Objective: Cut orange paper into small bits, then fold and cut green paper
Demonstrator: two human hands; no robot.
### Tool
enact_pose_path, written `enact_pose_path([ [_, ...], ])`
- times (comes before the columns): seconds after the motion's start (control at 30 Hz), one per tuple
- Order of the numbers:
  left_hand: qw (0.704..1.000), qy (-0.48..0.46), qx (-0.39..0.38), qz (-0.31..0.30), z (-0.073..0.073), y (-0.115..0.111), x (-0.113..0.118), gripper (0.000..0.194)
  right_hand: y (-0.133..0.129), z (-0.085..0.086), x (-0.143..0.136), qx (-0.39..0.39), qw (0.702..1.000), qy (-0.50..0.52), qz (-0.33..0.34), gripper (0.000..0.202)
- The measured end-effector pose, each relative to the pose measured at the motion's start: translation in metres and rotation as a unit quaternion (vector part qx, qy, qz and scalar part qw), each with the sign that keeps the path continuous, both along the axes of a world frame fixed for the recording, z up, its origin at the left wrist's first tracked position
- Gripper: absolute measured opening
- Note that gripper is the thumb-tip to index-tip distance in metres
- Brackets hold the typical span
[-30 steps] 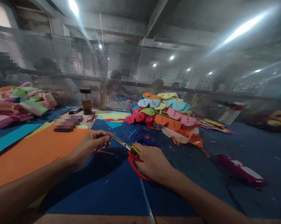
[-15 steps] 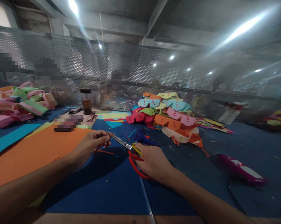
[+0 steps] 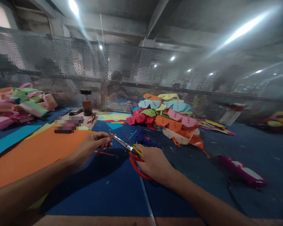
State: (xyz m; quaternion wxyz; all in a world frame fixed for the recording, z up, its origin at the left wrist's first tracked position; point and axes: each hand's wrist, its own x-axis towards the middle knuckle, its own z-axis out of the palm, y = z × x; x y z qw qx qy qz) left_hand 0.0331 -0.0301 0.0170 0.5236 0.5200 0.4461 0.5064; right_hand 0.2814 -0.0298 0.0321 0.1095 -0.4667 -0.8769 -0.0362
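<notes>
My left hand [image 3: 94,144] pinches a thin orange paper strip [image 3: 99,150], its fingertips beside the tips of the scissors. In my right hand [image 3: 154,161] are the scissors [image 3: 122,142], with red and yellow handles and the blades pointing up and left. The blades look nearly closed. A large orange sheet [image 3: 47,147] lies under and beyond my left forearm. Behind the scissors is a dark blue tool [image 3: 144,139], partly hidden by my right hand. Small paper scraps dot the blue table covering [image 3: 96,194].
A pile of colourful dotted paper shapes [image 3: 171,117] rises beyond my right hand. Folded pieces [image 3: 26,105] are heaped at the left. A lidded jar [image 3: 87,103] stands near the perforated metal screen [image 3: 85,62]. A purple device [image 3: 242,171] lies at right.
The fingers of my left hand have shifted slightly around the orange strip at the scissor tips. Otherwise both hands hold nearly the same position.
</notes>
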Motion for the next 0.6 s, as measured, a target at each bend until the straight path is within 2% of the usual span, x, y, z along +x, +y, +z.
enact_pose_path([
  [0.4,1.000,0.004,0.006,0.015,0.0028,0.0005,-0.0010,0.019,-0.0016,0.0012,0.0007,-0.009,0.999,0.043,0.023,0.021],
  [0.6,1.000,-0.003,0.016,0.008,0.0047,0.0004,-0.0020,0.017,-0.0045,0.0037,-0.0015,-0.005,1.000,0.018,0.010,0.023],
])
